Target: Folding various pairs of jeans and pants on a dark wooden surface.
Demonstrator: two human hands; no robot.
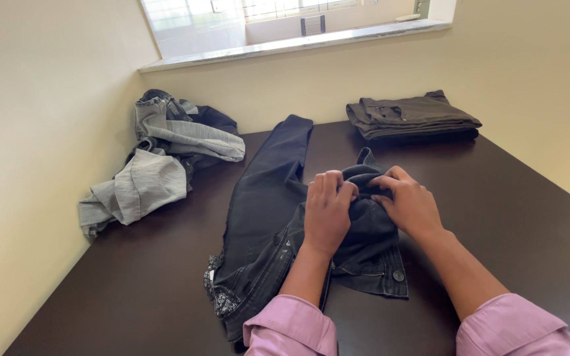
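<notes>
Starting nearest: two pink rolled sleeves (289, 327) at the bottom edge, forearms reaching forward over a dark brown table (516, 217).

Black jeans (265, 217): waistband end nearest the person, one leg stretched away toward the far wall, its long axis running near to far with a slight rightward lean. The other leg is bunched into a mound directly under both hands.

Left hand (326, 211): fingers curled down, pinching the bunched denim from the left side.

Right hand (409, 203): fingers curled, gripping the same mound from the right; fingertips of both hands nearly meet.

Far left: loose heap of grey garments (159, 158) against the wall.

Far right: folded dark grey trousers (410, 115), well apart from the hands.
</notes>
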